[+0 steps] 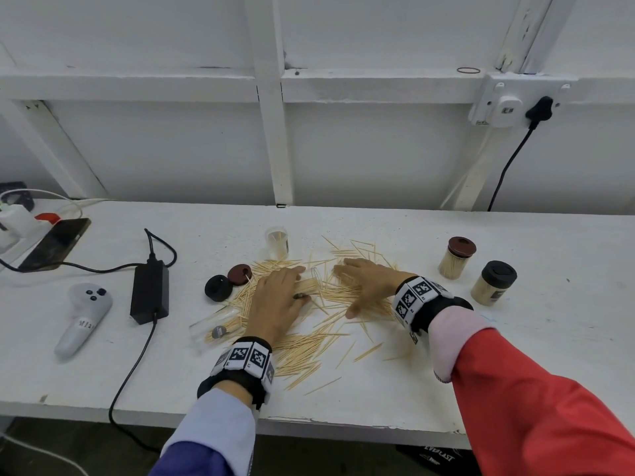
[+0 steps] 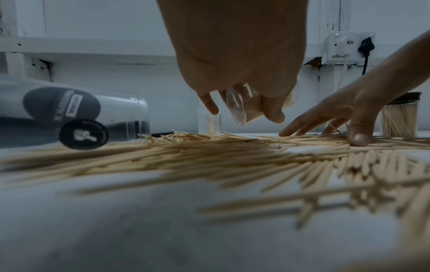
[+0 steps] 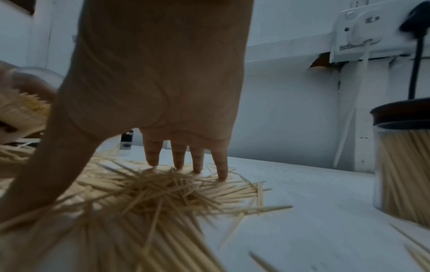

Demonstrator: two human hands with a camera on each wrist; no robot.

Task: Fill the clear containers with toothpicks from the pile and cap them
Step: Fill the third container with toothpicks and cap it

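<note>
A pile of wooden toothpicks (image 1: 326, 304) is spread over the middle of the white table (image 1: 481, 372). My left hand (image 1: 278, 297) grips a clear container (image 2: 242, 104) tilted on its side and partly filled with toothpicks. My right hand (image 1: 367, 283) lies flat with straight fingers (image 3: 197, 162) pressing on the toothpicks (image 3: 151, 193). A clear container (image 1: 214, 326) lies on its side at the left. Another clear container (image 1: 277, 242) stands open behind the pile. A black cap (image 1: 218, 287) and a brown cap (image 1: 240, 274) lie left of my left hand.
Two full, capped containers stand at the right, one brown-capped (image 1: 455, 257), one black-capped (image 1: 493, 283). At the left lie a grey controller (image 1: 84, 317), a black power brick (image 1: 150, 292) with its cable, and a phone (image 1: 55, 243). A white wall rises behind the table.
</note>
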